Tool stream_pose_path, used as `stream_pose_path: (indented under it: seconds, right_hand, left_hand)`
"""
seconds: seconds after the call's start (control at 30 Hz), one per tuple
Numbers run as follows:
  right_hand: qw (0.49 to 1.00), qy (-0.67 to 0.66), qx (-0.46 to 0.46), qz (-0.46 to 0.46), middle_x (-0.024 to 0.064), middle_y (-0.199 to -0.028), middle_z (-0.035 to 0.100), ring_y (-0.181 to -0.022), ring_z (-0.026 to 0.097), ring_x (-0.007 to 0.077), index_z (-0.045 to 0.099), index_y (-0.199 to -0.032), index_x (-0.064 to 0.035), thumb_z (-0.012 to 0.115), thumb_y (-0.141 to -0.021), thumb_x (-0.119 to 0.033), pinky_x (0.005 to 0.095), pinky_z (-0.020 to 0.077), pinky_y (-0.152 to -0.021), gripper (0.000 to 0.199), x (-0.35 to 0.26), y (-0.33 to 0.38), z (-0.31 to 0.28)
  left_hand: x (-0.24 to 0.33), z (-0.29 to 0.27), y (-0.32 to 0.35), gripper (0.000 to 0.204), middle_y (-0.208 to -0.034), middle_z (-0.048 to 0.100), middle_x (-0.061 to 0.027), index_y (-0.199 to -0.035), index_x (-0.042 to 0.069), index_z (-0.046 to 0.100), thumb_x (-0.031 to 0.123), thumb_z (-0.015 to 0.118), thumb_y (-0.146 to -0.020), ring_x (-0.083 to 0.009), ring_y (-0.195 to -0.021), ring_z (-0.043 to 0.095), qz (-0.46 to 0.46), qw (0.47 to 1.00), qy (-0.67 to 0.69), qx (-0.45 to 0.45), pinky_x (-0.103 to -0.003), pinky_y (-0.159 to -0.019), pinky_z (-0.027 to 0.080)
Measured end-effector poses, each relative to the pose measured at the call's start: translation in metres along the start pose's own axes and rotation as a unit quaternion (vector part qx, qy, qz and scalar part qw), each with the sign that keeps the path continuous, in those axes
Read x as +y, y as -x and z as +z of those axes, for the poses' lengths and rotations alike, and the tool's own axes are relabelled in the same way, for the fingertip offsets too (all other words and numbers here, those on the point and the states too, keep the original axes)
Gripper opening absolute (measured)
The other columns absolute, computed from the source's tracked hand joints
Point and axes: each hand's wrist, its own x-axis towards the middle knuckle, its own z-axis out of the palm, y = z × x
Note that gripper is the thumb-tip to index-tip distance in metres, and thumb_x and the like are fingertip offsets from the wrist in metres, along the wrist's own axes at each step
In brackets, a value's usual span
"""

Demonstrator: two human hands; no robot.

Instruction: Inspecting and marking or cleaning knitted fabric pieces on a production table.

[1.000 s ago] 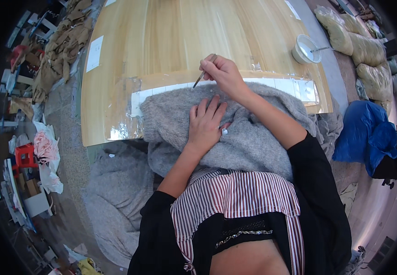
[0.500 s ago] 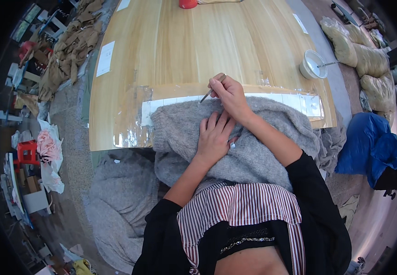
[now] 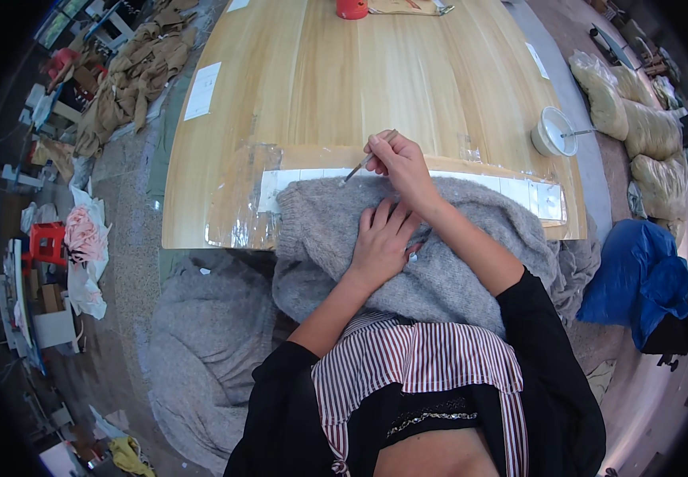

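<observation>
A pale wooden table [image 3: 375, 87] fills the upper centre of the view; its near edge carries a strip of clear plastic sheet [image 3: 236, 203] and a white paper band [image 3: 519, 191]. The floor around it is grey and crowded. At 10 o'clock lies a heap of tan cloth [image 3: 133, 67]; at 9 o'clock, a red stool [image 3: 46, 242] and a pink bundle [image 3: 85, 234]. At 2 o'clock a white bowl [image 3: 554, 131] with a utensil in it stands near the table's right corner, with stuffed sacks [image 3: 638, 119] beyond. At 3 o'clock, a blue cloth [image 3: 634, 290] drapes over something dark. At 12 o'clock, a red container [image 3: 352, 8] sits at the far edge. More grey fabric [image 3: 201, 350] pools on the floor at 7 o'clock.

A grey knitted sweater [image 3: 471, 270] lies over the table's near edge and onto the person's lap. The left hand [image 3: 379, 246] rests flat on it, fingers spread apart, pressing the knit. The right hand [image 3: 399, 163], just above, has its fingers pinched together on a thin metal tool [image 3: 356, 169], whose tip points toward 8 o'clock and meets the sweater's upper edge.
</observation>
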Motion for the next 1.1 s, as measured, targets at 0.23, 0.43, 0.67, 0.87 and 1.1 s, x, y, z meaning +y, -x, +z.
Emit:
stream_pose_path:
  seconds: [0.23, 0.43, 0.67, 0.87, 1.1]
  right_hand:
    - [0.994, 0.082, -0.057, -0.036, 0.0008, -0.068, 0.061, -0.063, 0.056, 0.0075, 0.062, -0.086, -0.0003, 0.057, -0.094, -0.022, 0.0225, 0.0447, -0.059, 0.023, 0.018, -0.006, 0.025]
    - [0.998, 0.015, -0.030, -0.061, -0.0006, -0.070, 0.060, -0.066, 0.053, 0.0049, 0.061, -0.087, -0.0020, 0.055, -0.095, -0.020, 0.0216, 0.0415, -0.059, 0.021, 0.010, -0.006, 0.025]
    - [0.986, 0.149, -0.051, -0.052, -0.0002, -0.071, 0.059, -0.068, 0.052, 0.0048, 0.060, -0.087, -0.0011, 0.056, -0.095, -0.020, 0.0212, 0.0416, -0.063, 0.021, 0.011, -0.003, 0.026]
    - [0.995, 0.073, -0.031, -0.068, -0.0006, -0.071, 0.059, -0.067, 0.053, 0.0051, 0.060, -0.087, -0.0017, 0.056, -0.095, -0.020, 0.0212, 0.0423, -0.063, 0.020, 0.013, -0.003, 0.027]
    - [0.997, -0.014, -0.004, -0.079, 0.0011, -0.071, 0.061, -0.066, 0.055, 0.0073, 0.061, -0.088, -0.0035, 0.056, -0.095, -0.019, 0.0221, 0.0437, -0.062, 0.018, -0.005, -0.001, 0.012]
  left_hand:
    - [-0.005, 0.004, 0.003, 0.053, -0.116, 0.053, -0.0091, -0.113, 0.008, 0.057, 0.022, 0.074, -0.066, -0.0298, -0.117, 0.043, 0.004, 0.999, 0.017, -0.034, -0.047, -0.091, 0.034]
    - [-0.004, 0.002, 0.002, 0.045, -0.114, 0.055, -0.0088, -0.106, 0.009, 0.061, 0.019, 0.074, -0.064, -0.0284, -0.114, 0.045, -0.001, 0.999, 0.034, -0.002, -0.046, -0.091, 0.034]
    - [-0.005, 0.007, 0.005, 0.042, -0.109, 0.057, -0.0073, -0.103, 0.010, 0.062, 0.019, 0.074, -0.064, -0.0281, -0.111, 0.046, 0.008, 1.000, 0.018, 0.012, -0.046, -0.090, 0.034]
    - [-0.004, 0.005, 0.004, 0.042, -0.109, 0.057, -0.0075, -0.103, 0.010, 0.063, 0.017, 0.074, -0.063, -0.0284, -0.111, 0.047, 0.004, 0.999, 0.032, 0.001, -0.046, -0.091, 0.034]
    - [0.000, 0.001, 0.001, 0.043, -0.115, 0.057, -0.0099, -0.107, 0.008, 0.062, 0.018, 0.073, -0.068, -0.0303, -0.114, 0.046, -0.001, 1.000, 0.014, 0.009, -0.046, -0.093, 0.035]
